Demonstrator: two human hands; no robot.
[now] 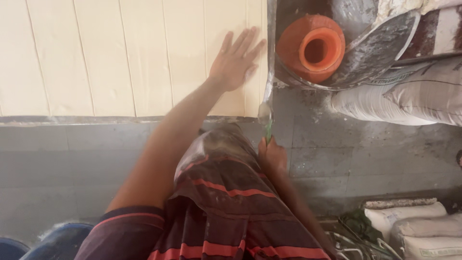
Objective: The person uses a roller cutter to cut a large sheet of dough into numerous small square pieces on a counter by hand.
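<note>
Two hands are at work on one pale cream sheet (120, 58) scored into long strips, and they sit at opposite ends of its right-hand edge. The left hand (236, 60) lies flat on the sheet with fingers spread and palm down, just inside that edge and toward the far end. The right hand (272, 156) is closed around the green handle of a long thin blade (266, 113), down near the person's striped garment (226, 202). The blade's long axis runs straight away from the right hand along the sheet's right edge, parallel to the scored lines, passing just to the right of the left hand's fingertips; whether metal and fingers touch cannot be told. So the blade lies close beside the pressing hand, with the holding hand at the near end of the same line. The sheet rests on a grey slab (72, 144). Beyond the edge stands an orange jug (313, 45) on a dusty metal tray (380, 48), with pale sacks (409, 96) beside it
</note>
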